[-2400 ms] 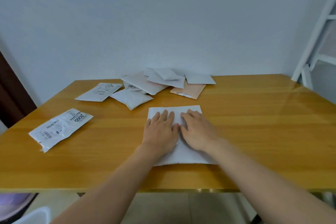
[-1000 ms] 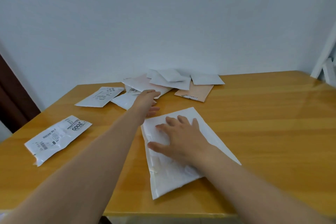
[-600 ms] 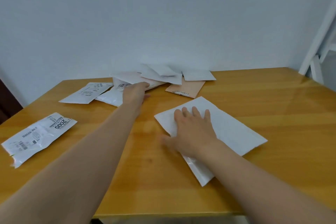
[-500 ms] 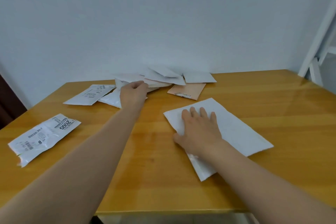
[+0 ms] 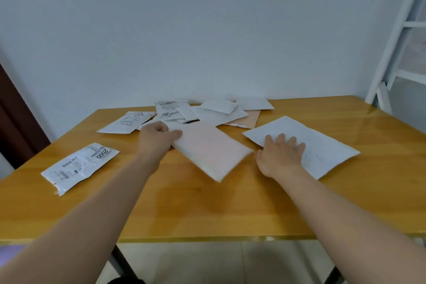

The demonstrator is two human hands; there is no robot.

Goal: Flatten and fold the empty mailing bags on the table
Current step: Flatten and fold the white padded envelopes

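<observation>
My left hand grips the far corner of a pale pink mailing bag and holds it slanted just above the middle of the wooden table. My right hand lies flat with spread fingers on the near-left part of a white flattened bag at the right. A pile of white and tan bags sits at the back of the table. Two labelled bags lie at the left, one near the pile and one printed "2005".
A white wall rises directly behind the table. A white metal frame stands at the right rear corner. A dark door edge shows at the left. The table's front edge runs across the lower view, with tiled floor below.
My left hand reached into the pile, took hold of the pink bag and pulled it toward the middle. My right hand slid the white flattened bag to the right and still rests on it.
</observation>
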